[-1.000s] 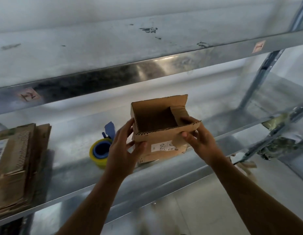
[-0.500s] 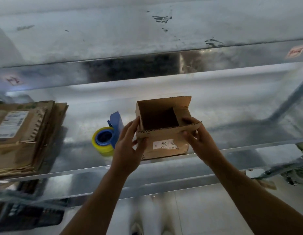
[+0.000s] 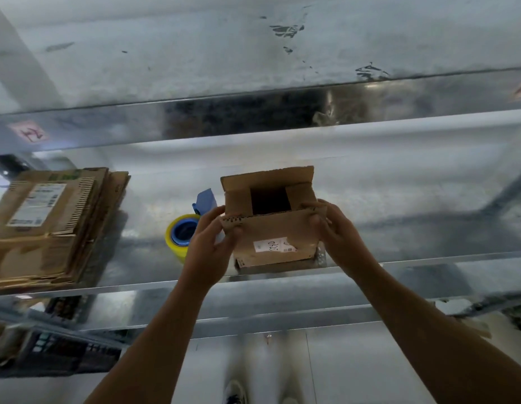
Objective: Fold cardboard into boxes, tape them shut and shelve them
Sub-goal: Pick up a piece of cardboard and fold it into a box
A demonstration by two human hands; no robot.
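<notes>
A small cardboard box (image 3: 275, 231) is sitting near the front edge of the metal shelf (image 3: 413, 223), its top facing up and not closed. Its rear flap is standing upright, while the two side flaps are leaning inward over the opening, leaving a dark gap between them. A white label (image 3: 271, 246) with handwriting is showing on the front face.

The left hand (image 3: 208, 246) is holding the box's near left corner, its grip pinching the cardboard with the thumb lying on the front face and the fingers curling round the side. The right hand (image 3: 338, 234) is holding the near right corner, its grip curling over the top edge by the right side flap.

Just left of the box, a yellow tape roll (image 3: 177, 237) with a blue core is lying on the shelf, partly hidden by the left hand. Farther left, well apart from the box, a stack of flattened cardboard (image 3: 52, 225) is resting on the same shelf. An upper shelf (image 3: 195, 53) is running across above, carrying a red sticker (image 3: 29, 132) on its front edge.
</notes>
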